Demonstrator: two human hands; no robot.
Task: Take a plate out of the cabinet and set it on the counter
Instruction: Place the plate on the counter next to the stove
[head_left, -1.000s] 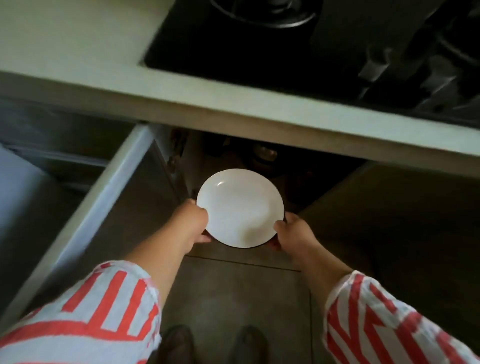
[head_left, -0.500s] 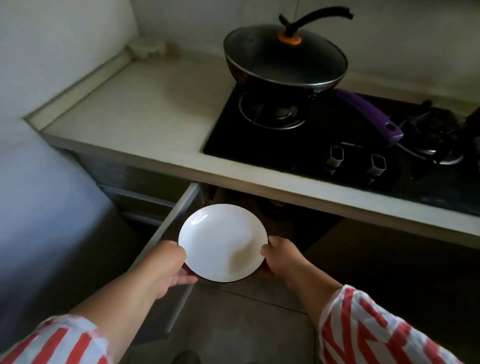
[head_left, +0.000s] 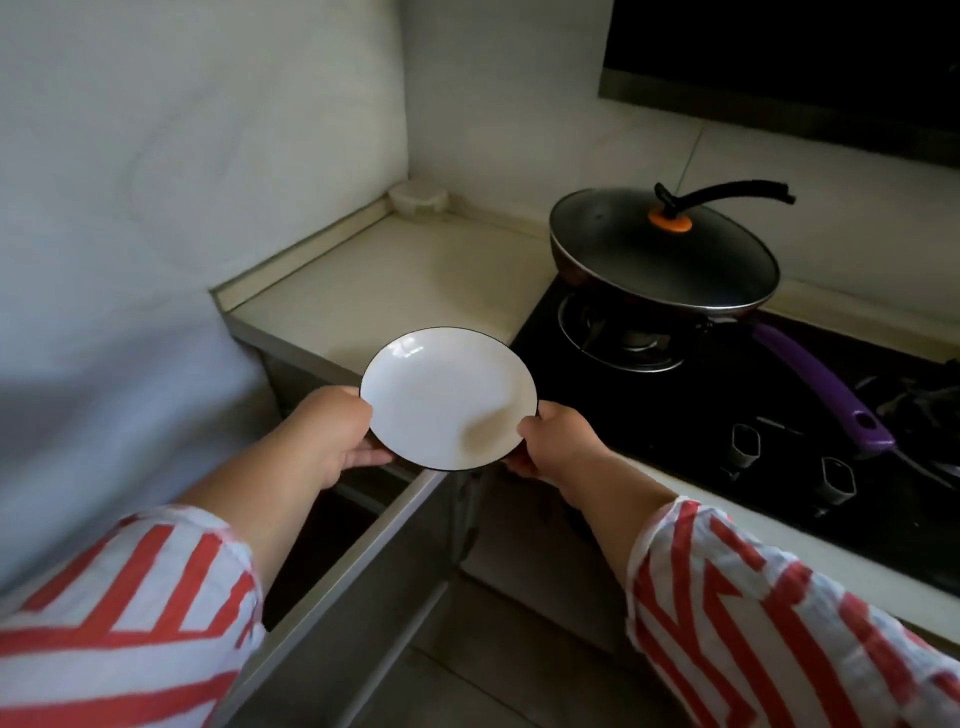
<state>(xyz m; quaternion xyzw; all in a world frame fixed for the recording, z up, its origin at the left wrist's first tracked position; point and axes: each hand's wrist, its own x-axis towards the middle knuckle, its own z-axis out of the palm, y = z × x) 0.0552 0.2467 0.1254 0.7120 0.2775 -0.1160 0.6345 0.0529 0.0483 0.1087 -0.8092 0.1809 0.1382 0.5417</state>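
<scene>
A white round plate (head_left: 447, 397) with a thin dark rim is held level in the air, over the front edge of the pale counter (head_left: 384, 280). My left hand (head_left: 332, 431) grips its left edge and my right hand (head_left: 558, 441) grips its right edge, fingers under the plate. Below the plate the cabinet door (head_left: 358, 566) stands open, its inside dark.
A lidded black pan (head_left: 665, 254) with a purple handle sits on the black gas hob (head_left: 727, 415) to the right of the counter. A small white container (head_left: 418, 196) stands in the back corner. Walls close the left and back sides.
Both hands have lifted the plate from below the counter, at the cabinet opening, up to counter height. The view has risen from the cabinet to the counter and hob.
</scene>
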